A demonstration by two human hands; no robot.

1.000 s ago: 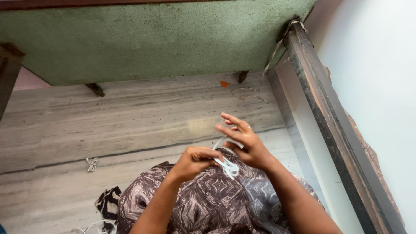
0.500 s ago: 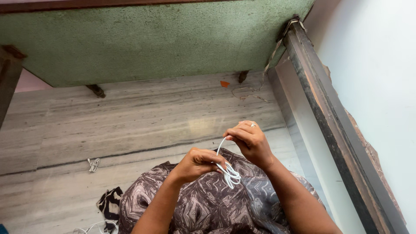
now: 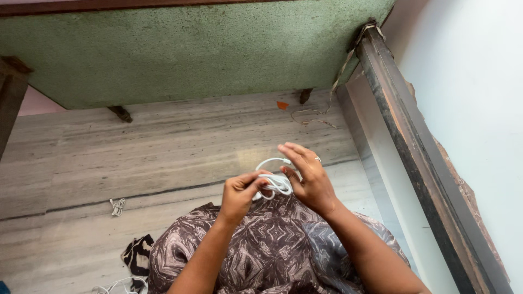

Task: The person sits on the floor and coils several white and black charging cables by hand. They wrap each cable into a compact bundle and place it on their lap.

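We look down at a grey marble floor (image 3: 163,147) with a green board (image 3: 190,49) above it and a dark wooden post (image 3: 403,125) along the white wall (image 3: 479,81) on our right. A small coiled white wire (image 3: 116,206) lies on the floor well to our left, and another loose wire (image 3: 117,284) sits at the bottom edge beside patterned cloth (image 3: 272,245) over our lap. Nothing blocks our hands. Our left hand (image 3: 238,195) is curled, thumb and fingers pinching a bundle of white cable (image 3: 274,182). Our right hand (image 3: 309,179) is half open, fingers stretched forward, with a loop of the cable passing around its fingers. The cable sits between the two hands, above the lap
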